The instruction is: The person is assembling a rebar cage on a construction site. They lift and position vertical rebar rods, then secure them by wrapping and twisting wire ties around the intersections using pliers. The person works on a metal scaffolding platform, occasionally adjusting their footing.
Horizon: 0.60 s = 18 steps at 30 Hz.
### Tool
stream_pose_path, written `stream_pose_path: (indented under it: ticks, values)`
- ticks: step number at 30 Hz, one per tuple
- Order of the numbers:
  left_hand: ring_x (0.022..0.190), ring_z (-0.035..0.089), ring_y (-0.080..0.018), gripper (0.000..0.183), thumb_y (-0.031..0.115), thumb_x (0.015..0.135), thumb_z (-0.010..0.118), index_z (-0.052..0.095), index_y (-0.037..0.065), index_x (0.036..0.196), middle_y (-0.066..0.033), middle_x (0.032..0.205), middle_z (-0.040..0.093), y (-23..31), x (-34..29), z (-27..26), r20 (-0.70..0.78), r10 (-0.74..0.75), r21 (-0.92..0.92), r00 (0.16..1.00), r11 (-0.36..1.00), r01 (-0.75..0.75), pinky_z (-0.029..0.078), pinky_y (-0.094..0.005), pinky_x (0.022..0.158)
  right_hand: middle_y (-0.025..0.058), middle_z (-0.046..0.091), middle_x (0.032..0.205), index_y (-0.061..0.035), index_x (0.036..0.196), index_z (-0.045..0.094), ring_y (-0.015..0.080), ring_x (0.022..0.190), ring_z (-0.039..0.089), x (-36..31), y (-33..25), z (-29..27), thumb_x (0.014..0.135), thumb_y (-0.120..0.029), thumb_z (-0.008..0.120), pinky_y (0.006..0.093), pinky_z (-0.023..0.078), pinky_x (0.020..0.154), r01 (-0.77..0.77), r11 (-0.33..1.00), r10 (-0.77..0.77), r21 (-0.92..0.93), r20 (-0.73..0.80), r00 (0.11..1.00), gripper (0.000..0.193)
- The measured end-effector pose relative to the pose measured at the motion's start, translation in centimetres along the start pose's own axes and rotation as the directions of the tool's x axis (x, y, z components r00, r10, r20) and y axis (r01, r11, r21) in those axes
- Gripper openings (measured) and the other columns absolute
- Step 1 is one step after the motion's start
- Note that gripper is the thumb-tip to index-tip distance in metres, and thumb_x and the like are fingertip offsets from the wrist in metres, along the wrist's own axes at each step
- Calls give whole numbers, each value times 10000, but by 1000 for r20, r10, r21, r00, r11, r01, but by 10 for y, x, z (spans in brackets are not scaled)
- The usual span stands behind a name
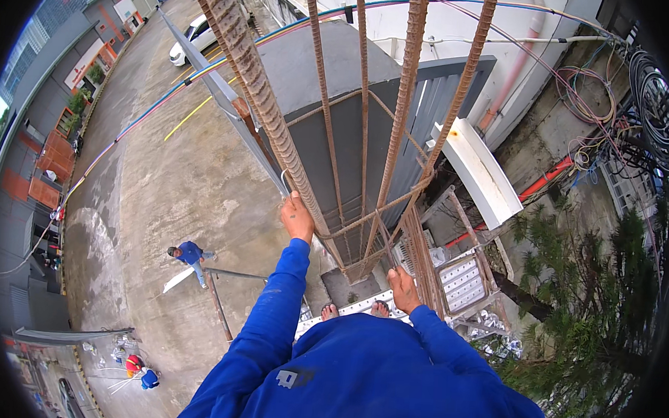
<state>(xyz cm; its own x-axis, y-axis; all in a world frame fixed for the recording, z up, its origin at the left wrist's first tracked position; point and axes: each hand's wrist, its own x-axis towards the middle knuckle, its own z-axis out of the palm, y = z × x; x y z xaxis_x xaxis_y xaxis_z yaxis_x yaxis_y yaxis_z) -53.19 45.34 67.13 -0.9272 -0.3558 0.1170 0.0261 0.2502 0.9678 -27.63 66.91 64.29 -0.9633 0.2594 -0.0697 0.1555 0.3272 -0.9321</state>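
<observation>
A cage of rusty ribbed rebar rises before me, tied round with thinner square stirrups. My left hand is closed against the thick left rebar; a thin bent piece of metal shows just above its fingers. Lower down on the cage's right side, my right hand is closed around the lower end of a thin dark rod. The rod slants up toward the stirrups, and its far end is hard to make out. Both my arms are in blue sleeves.
My sandalled feet stand on a perforated metal scaffold plank, high above a concrete yard. A white metal channel, coiled cables and tree branches are at right. Coloured cables cross overhead. A person in blue walks below.
</observation>
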Motion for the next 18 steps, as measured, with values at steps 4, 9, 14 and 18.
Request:
stream_pose_path:
  ticks: [4, 9, 14, 18]
  values:
    - [795, 647, -381, 409, 299, 1010, 431, 664, -33, 963, -228, 840, 678, 23, -15, 1, -12, -52, 101, 999, 994, 53, 468, -451, 738, 190, 580, 684, 31, 972, 542, 345, 649, 585, -13, -18, 2, 990, -464, 453, 422, 439, 618, -213, 976, 207, 52, 97, 973, 503]
    - [952, 658, -372, 417, 307, 1011, 423, 678, -21, 1040, -228, 963, 691, 28, -12, 0, 23, -72, 123, 997, 990, 69, 477, -424, 835, 205, 587, 724, 21, 1006, 553, 335, 655, 592, 32, -143, -12, 975, -416, 526, 399, 450, 626, 185, 983, -183, -15, 85, 979, 439]
    - [829, 636, -311, 441, 329, 1013, 428, 670, -40, 1004, -173, 833, 664, 20, -18, -8, 48, -72, 76, 996, 995, 68, 465, -418, 756, 156, 600, 768, 12, 1043, 562, 282, 643, 591, 57, -189, -40, 949, -337, 608, 354, 466, 631, 561, 805, -587, -193, -130, 799, 364]
    - [621, 479, -134, 460, 355, 1020, 425, 662, -30, 933, -43, 639, 526, 15, -11, -19, -4, -242, -241, 970, 942, 234, 399, -347, 588, 37, 581, 770, -4, 980, 582, 146, 621, 550, 74, -147, -91, 955, -235, 621, 288, 452, 575, 520, 853, -439, -47, -602, 666, 236]
